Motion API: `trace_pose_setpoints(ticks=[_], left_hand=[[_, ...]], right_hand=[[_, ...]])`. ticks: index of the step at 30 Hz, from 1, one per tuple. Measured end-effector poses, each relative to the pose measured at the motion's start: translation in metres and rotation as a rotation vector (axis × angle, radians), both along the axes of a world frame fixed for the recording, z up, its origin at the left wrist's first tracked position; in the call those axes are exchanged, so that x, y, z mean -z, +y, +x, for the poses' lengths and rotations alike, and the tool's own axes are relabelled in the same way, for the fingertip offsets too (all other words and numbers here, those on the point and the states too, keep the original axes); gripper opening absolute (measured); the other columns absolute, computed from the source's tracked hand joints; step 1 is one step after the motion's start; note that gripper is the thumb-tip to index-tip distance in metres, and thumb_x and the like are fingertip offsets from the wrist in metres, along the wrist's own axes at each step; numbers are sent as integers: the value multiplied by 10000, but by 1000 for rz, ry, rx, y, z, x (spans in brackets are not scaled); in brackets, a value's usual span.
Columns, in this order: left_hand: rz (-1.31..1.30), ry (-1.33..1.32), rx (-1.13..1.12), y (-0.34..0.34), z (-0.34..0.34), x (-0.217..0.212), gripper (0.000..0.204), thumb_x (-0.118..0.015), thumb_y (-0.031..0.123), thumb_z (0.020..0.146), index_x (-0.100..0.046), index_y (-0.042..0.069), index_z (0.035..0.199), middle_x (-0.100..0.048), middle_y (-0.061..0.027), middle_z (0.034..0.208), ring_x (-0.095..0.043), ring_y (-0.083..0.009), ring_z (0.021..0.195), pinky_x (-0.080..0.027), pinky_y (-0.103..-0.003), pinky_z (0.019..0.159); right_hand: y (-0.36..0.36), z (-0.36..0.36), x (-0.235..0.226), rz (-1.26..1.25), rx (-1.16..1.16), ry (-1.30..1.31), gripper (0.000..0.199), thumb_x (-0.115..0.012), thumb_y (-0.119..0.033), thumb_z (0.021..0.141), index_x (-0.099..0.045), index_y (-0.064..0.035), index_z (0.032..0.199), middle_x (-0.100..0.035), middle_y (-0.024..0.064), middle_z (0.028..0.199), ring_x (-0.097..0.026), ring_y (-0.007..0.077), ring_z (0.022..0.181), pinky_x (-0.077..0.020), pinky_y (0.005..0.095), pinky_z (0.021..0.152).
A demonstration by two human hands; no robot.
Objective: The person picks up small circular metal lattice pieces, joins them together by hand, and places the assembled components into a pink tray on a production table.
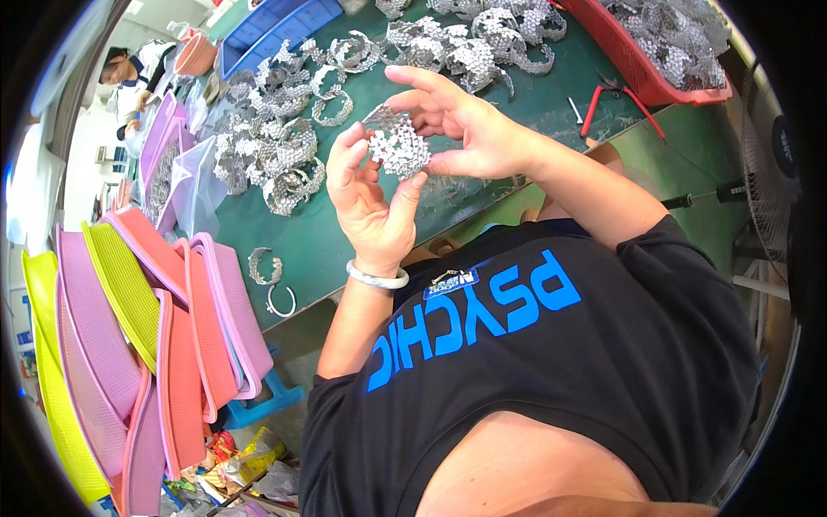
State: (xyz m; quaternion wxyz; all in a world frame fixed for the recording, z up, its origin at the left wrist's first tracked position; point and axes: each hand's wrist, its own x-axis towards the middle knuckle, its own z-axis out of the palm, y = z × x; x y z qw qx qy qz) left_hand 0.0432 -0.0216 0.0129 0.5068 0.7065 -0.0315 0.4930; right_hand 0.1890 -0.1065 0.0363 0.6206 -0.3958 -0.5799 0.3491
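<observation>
Between my two hands is a silver openwork cuff bracelet [401,153], its surface patterned with small cut-out shapes. My left hand [370,202], with a pale bangle on the wrist, grips its left and lower side with curved fingers and thumb. My right hand [472,129] has its thumb at the bracelet's right side; its fingers arch over the top. Beyond the hands, a heap of similar silver cuffs [271,151] lies on the green table, and more cuffs [465,43] spread along its far part.
Red-handled pliers [593,112] and a small metal rod [575,110] lie right, near a red basket [655,93] of silver pieces. A single cuff [265,267] and thin ring [282,302] lie left, beside stacked coloured baskets [177,379]. A fan [767,164] stands right; another person [142,73] is far left.
</observation>
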Motion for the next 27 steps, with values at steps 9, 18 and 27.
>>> trace_pose_setpoints(ticks=[9,18,27], left_hand=[[-163,39,-17,-4,0,0,627,-660,-65,711,-322,78,1219,-381,-129,1240,-429,-220,1114,-415,-335,900],[-297,74,-34,-9,1,-4,579,-655,-57,729,-334,72,1193,-444,-108,1154,-460,-200,1052,-424,-315,868],[-403,100,-35,-10,0,-5,540,-645,-37,750,-331,56,1179,-459,-105,1126,-464,-191,1045,-395,-317,899]], right_hand=[[3,3,2,4,-29,55,885,-624,95,678,-143,-106,1393,-444,118,1214,-476,186,1095,-378,326,959],[4,4,3,-46,-20,71,872,-656,29,691,-150,-100,1390,-472,116,1167,-490,181,1060,-388,317,937],[5,4,9,-61,4,59,840,-667,-26,714,-171,-94,1388,-497,111,1139,-502,169,1031,-397,301,891]])
